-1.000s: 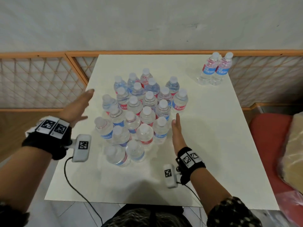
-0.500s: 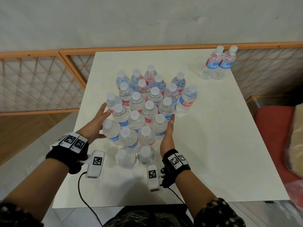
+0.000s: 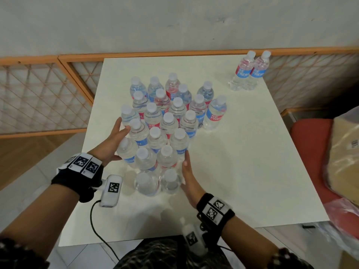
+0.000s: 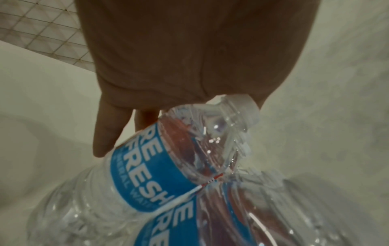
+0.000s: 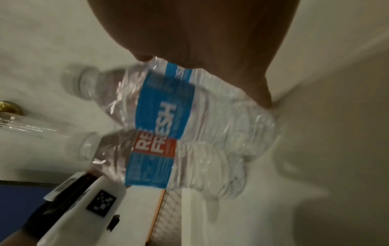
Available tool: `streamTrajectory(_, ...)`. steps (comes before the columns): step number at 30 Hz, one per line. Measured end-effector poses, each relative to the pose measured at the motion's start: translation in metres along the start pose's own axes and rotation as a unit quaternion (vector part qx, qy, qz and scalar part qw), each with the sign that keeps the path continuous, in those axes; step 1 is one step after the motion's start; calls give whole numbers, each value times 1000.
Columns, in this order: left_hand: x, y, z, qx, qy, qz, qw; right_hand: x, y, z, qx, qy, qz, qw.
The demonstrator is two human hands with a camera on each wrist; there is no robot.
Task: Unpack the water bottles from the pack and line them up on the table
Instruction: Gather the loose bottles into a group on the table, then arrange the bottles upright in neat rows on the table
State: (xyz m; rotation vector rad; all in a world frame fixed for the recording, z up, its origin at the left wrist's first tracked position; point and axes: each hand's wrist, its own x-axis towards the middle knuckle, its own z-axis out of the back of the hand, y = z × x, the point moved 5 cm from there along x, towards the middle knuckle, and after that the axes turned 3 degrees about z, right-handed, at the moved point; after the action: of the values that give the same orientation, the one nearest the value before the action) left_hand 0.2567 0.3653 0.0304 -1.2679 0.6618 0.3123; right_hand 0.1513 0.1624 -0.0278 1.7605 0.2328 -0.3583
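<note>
Several clear water bottles (image 3: 163,123) with blue and red labels stand upright in a tight cluster in the middle of the white table (image 3: 242,162). My left hand (image 3: 114,140) presses straight fingers against the cluster's left side, beside a near-left bottle (image 4: 160,166). On the near right side my right hand (image 3: 187,171) lies flat against the bottles (image 5: 168,103), fingers pointing away from me. Neither hand curls round a bottle. A pair of bottles (image 3: 248,72) stands apart at the far right corner. I see no wrap around the cluster.
An orange-framed lattice railing (image 3: 38,94) runs behind and left of the table. A red seat (image 3: 307,144) with a plastic-covered cardboard box (image 3: 343,152) sits close to the table's right edge. Bare tabletop lies right of the cluster.
Both hands have closed in on the cluster; the left hand came from out at the left edge to touch the bottles. The right hand slid nearer along the right side.
</note>
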Motion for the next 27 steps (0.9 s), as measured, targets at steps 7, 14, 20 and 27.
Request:
streamTrajectory(7,5,2,2,-9,11,-7,1000,17,-15,-28,34,-128,34,991)
streamTrajectory(14,0,-2,0,21,-27,-15,999,22,-13,-20,27,-151,30,988)
streamTrajectory(20,-49,-51,9,124,-203,-145,961,28,17,92,-134,-201,73,968)
streamTrajectory(27,-77,-108,-94,200,-100,-261,939,85,127,157,-335,-177,149,913)
